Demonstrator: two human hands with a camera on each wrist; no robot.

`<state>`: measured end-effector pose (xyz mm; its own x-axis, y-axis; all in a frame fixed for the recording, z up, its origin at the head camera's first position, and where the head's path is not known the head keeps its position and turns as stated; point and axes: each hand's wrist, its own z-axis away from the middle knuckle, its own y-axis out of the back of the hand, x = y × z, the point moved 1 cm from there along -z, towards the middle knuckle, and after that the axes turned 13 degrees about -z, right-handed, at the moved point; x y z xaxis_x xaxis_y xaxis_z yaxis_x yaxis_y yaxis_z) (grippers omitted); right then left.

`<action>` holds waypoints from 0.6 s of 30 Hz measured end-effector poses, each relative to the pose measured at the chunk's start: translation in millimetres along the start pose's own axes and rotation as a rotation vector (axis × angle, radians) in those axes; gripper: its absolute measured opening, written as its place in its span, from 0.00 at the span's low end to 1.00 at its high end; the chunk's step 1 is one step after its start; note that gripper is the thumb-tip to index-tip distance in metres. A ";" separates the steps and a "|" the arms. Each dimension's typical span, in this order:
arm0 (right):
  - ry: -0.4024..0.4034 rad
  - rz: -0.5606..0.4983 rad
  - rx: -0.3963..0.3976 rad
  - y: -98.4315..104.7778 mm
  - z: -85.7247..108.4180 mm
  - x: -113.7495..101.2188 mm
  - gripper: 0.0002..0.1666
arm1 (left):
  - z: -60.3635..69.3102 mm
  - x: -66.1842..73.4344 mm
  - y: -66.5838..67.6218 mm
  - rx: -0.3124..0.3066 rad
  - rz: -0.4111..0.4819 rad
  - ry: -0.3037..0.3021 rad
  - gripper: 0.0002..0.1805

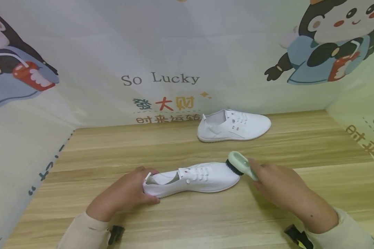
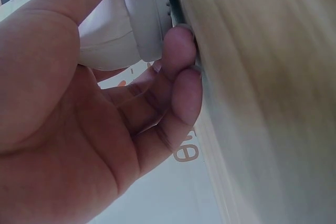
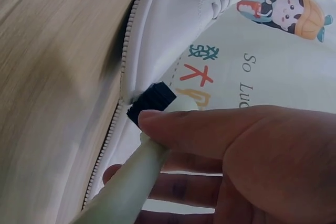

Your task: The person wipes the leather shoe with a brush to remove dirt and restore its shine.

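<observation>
A white lace-up shoe (image 1: 212, 181) lies sole down on the wooden surface, its toe pointing right. At its heel my left hand (image 1: 124, 192) grips it, thumb on the near side and fingers round the back. In the left wrist view the heel (image 2: 107, 38) shows between thumb and fingers. My right hand (image 1: 280, 183) holds a pale green shoe brush (image 1: 241, 164) by its handle. The brush's dark bristles (image 3: 152, 103) touch the toe of the shoe.
A second white shoe (image 1: 249, 127) stands behind, near the back wall, toe to the right. Cloth walls (image 1: 96, 62) with printed cartoon figures and lettering enclose the wooden tabletop (image 1: 112, 148) at the back and sides.
</observation>
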<state>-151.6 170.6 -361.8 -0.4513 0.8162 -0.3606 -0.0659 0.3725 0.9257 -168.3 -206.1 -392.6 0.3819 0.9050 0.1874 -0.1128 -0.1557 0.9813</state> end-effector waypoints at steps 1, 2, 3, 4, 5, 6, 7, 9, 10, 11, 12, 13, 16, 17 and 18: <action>-0.001 0.005 0.006 -0.1 0.0 0.3 0.35 | -0.1 0.0 0.0 0.000 0.000 -0.002 0.37; -0.003 0.009 0.009 -0.1 -0.1 0.5 0.35 | -0.1 0.0 0.0 0.001 -0.001 -0.004 0.37; -0.004 0.011 0.011 -0.1 -0.2 0.7 0.35 | -0.2 0.0 -0.1 0.003 -0.005 -0.007 0.37; -0.003 0.011 0.012 0.0 -0.2 0.7 0.35 | -0.2 0.0 -0.2 0.005 -0.005 -0.010 0.37; 0.000 0.008 0.013 0.1 -0.2 0.6 0.36 | -0.1 -0.1 -0.3 0.007 -0.006 -0.012 0.37; 0.000 0.004 0.011 0.3 -0.2 0.2 0.36 | -0.1 -0.1 -0.3 0.009 -0.007 -0.013 0.37; 0.001 -0.001 0.011 0.6 -0.1 -0.3 0.37 | -0.1 -0.1 -0.3 0.010 -0.007 -0.015 0.37; 0.009 -0.001 0.017 1.3 0.4 -1.8 0.37 | -0.3 -0.2 -0.1 0.012 -0.008 -0.015 0.37; 0.014 0.002 0.021 1.8 0.7 -2.7 0.37 | -0.4 -0.2 0.1 0.012 -0.008 -0.013 0.37; 0.020 0.003 0.026 1.8 0.7 -3.5 0.38 | -0.5 -0.1 0.4 0.014 -0.009 -0.012 0.37; 0.024 0.010 0.031 1.9 0.9 -4.5 0.37 | -0.6 0.0 0.6 0.014 -0.009 -0.011 0.37; 0.030 0.020 0.037 2.0 1.2 -5.4 0.37 | -0.7 0.1 0.8 0.014 -0.010 -0.009 0.37; 0.039 0.035 0.043 1.9 2.0 -8.1 0.35 | -0.9 0.4 1.1 0.012 -0.012 -0.007 0.37; 0.041 0.031 0.040 1.9 2.3 -8.9 0.35 | -0.8 0.4 1.0 0.010 -0.014 -0.006 0.37; 0.041 0.029 0.037 2.2 2.7 -10.0 0.35 | -0.7 0.3 1.0 0.010 -0.016 -0.005 0.37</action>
<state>-144.8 164.5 -356.5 -0.4887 0.8085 -0.3279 -0.0198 0.3654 0.9306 -169.0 -205.7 -391.6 0.3879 0.9056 0.1717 -0.0973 -0.1450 0.9846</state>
